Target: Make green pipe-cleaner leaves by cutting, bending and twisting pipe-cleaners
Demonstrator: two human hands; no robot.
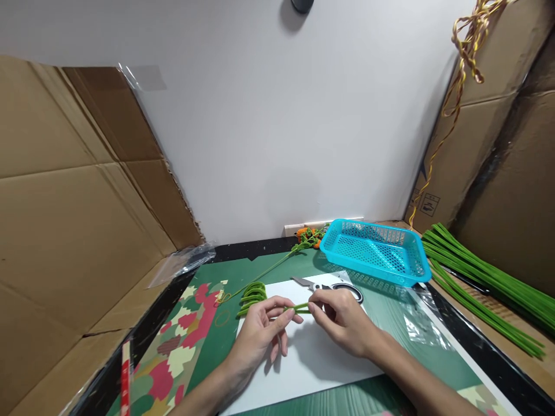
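Between my two hands stretches a short green fuzzy stem [300,309], held above a white sheet [299,370]. My left hand [266,326] pinches its left part between thumb and fingers, the other fingers loosely curled. The right end is pinched by thumb and index finger of my right hand [336,315]. Several bent green fuzzy pieces [252,297] lie just behind my left hand. Scissors [321,285] with black and white handles rest behind my right hand, their blades pointing left.
A blue perforated basket [377,251] stands at the back right. Long green stems [485,277] lie farther right. Orange flowers [309,234] on a long stem lie at the back. Cardboard [78,190] rises at the left, and a red strip [125,381] is at front left.
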